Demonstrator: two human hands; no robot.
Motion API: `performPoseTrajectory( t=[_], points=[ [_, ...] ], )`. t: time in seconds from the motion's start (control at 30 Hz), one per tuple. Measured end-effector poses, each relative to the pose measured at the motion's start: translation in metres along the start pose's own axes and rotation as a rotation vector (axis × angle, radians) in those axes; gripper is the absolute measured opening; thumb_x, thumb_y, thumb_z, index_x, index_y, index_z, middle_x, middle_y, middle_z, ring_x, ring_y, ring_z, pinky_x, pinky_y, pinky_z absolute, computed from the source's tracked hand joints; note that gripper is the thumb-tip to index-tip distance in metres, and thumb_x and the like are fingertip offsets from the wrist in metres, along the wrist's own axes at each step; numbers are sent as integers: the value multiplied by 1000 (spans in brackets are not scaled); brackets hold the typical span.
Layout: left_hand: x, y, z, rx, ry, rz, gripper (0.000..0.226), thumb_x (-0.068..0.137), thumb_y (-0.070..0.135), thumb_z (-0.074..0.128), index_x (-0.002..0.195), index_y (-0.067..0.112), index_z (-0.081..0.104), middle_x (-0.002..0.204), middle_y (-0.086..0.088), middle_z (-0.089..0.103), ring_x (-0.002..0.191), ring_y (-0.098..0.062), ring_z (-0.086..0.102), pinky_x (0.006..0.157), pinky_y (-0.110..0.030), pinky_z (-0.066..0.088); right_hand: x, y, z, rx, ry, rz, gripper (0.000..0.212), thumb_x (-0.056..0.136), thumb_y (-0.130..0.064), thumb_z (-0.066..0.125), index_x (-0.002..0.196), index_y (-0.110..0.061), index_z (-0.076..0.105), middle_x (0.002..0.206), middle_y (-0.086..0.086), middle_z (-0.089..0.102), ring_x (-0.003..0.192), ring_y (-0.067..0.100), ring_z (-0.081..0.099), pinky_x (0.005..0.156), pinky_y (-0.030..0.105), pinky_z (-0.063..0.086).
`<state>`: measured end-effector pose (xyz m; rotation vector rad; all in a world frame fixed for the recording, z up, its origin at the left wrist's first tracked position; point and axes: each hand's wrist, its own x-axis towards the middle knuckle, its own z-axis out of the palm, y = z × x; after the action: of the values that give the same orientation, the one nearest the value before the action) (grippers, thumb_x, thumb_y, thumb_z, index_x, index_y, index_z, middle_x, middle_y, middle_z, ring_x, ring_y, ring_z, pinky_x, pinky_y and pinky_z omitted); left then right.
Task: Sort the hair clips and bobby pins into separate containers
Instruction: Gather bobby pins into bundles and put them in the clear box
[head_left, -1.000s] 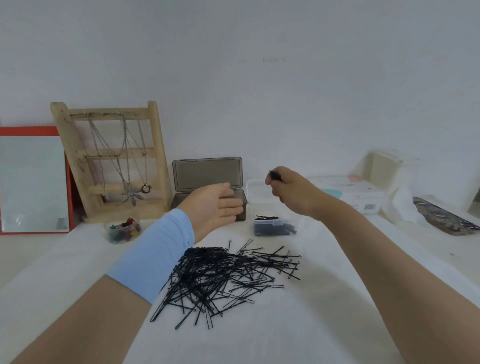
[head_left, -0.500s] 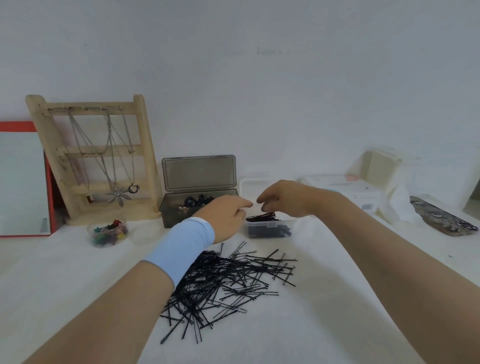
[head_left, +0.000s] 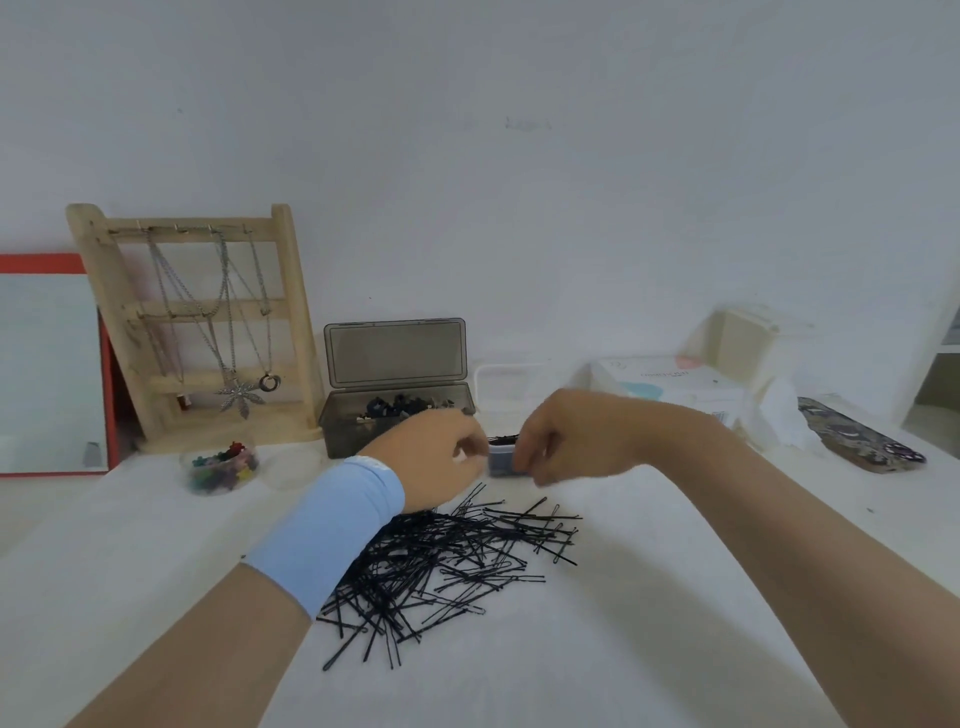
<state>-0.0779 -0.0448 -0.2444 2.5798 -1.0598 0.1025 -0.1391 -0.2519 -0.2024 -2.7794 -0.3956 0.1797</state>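
A pile of black metal bobby pins (head_left: 447, 561) sprawls on the white tabletop (head_left: 597, 649), long axes pointing every way, just below both hands, toward the wearer. The left hand (head_left: 441, 457) and right hand (head_left: 566, 441) meet at a small clear plastic tub (head_left: 500, 463) of pins, fingers curled; blur hides whether either grip holds a pin. The left hand lies nearer the pile. Behind it, a smoky grey plastic box (head_left: 345, 431) of hair clips (head_left: 400, 404) stands open
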Motion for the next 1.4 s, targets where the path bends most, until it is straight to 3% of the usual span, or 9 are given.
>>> performPoseTrajectory(
  t=[0.2,0.4,0.57,0.7,0.8,0.9,1.07,1.23,1.4],
  points=[
    [-23,5,17,162,-440,-124,112,62,90,52,152,28,26,156,11,22,142,-16,20,116,-44,26,-9,-14,28,-237,-275,115,84,70,-45,83,144,-35,44,137,-13,50,122,12,51,90,28,43],
    [-27,6,16,10,-346,16,82,72,70,67,143,35,47,139,14,46,126,-11,43,110,-40,38,-4,-16,34,-173,-229,115,53,71,-34,82,121,-33,65,88,-21,63,81,5,61,67,20,48],
    [-28,9,20,-24,-343,18,93,58,74,74,138,37,43,133,15,47,113,-8,48,99,-28,41,-2,-10,40,-10,-135,48,36,71,-22,82,105,-34,74,72,-26,65,65,-9,59,58,8,44],
    [-27,9,20,-115,-291,15,67,74,49,79,130,39,45,115,21,58,101,-4,55,93,-25,47,-8,-5,28,94,-74,51,37,71,-26,85,104,-36,72,90,-21,70,78,-5,65,63,12,50],
    [-27,10,21,-134,-275,17,83,73,49,79,142,39,35,125,20,49,101,1,54,95,-28,50,-15,4,20,-51,-209,216,49,62,-40,87,106,-37,67,95,-14,72,77,6,70,59,17,52],
    [-27,14,24,-103,-269,-16,97,66,60,79,147,38,29,126,20,45,105,-1,52,96,-27,47,-11,7,26,-80,-271,250,27,66,-28,85,89,-33,73,80,-1,76,65,13,71,54,16,50],
    [-24,11,21,-136,-261,-3,77,75,41,81,141,38,41,103,23,60,87,8,54,75,-9,42,-6,3,27,61,-207,135,10,73,-23,79,75,-31,76,69,0,74,67,14,71,58,19,55],
    [-28,6,6,-54,-267,-1,102,63,59,82,147,39,28,135,20,39,122,1,42,103,-26,43,2,-7,37,13,-64,48,15,76,-30,78,91,-34,78,60,-21,66,55,-8,58,48,7,41],
    [-31,4,1,204,-412,-123,101,58,75,74,144,35,40,139,13,41,126,-12,43,107,-40,42,-2,-9,36,-115,-47,94,47,77,-56,64,107,-20,72,104,-2,70,98,21,64,87,36,55]
  ],
)
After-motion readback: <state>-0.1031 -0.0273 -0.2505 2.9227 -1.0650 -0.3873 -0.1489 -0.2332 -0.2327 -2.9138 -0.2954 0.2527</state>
